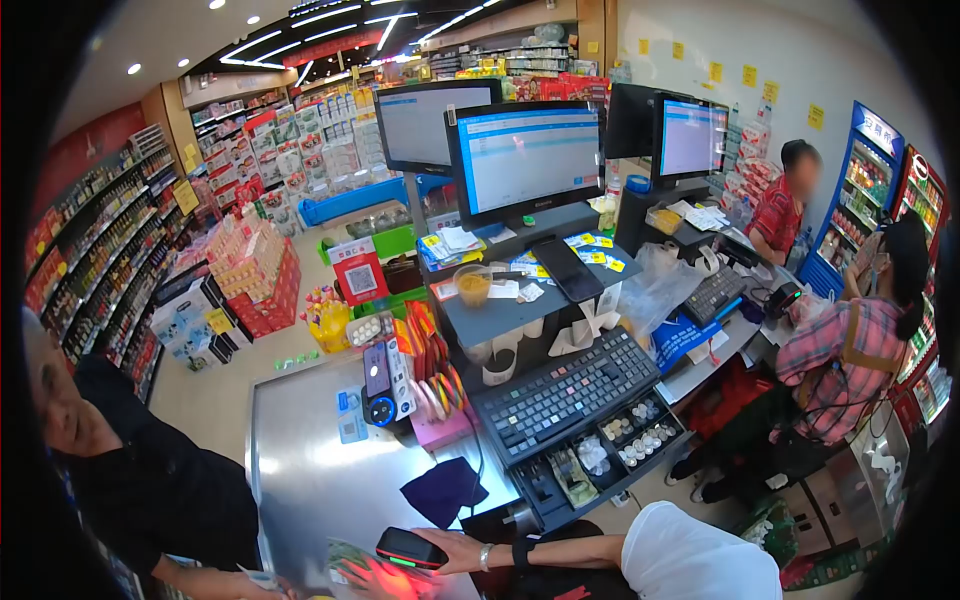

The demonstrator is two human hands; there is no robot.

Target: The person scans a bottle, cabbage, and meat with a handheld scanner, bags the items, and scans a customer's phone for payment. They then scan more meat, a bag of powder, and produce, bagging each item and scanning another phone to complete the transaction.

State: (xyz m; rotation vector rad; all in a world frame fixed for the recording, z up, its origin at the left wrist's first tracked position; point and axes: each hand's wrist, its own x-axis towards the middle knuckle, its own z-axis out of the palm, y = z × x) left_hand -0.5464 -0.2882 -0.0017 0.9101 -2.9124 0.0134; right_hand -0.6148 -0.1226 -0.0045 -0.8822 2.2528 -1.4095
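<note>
At the bottom of the head view, my right hand (458, 550) is closed around a black and red barcode scanner (412, 548), with a bracelet and a dark band on the wrist. Just below the scanner, my left hand (395, 582) is lit red by its beam, partly cut off by the frame edge. It holds a package (345, 562) printed with green leaves. A dark purple cloth (445, 492) lies on the metal counter (300, 430) beyond the scanner. To the right, the cash drawer (590, 465) stands open, showing coins and notes.
A keyboard (565, 395) sits above the drawer, below a monitor (530, 160). A phone-like payment device (380, 385) stands left of it. A person in dark clothes (180, 480) across the counter holds paper (262, 578). Another in a plaid shirt (835, 370) stands at right.
</note>
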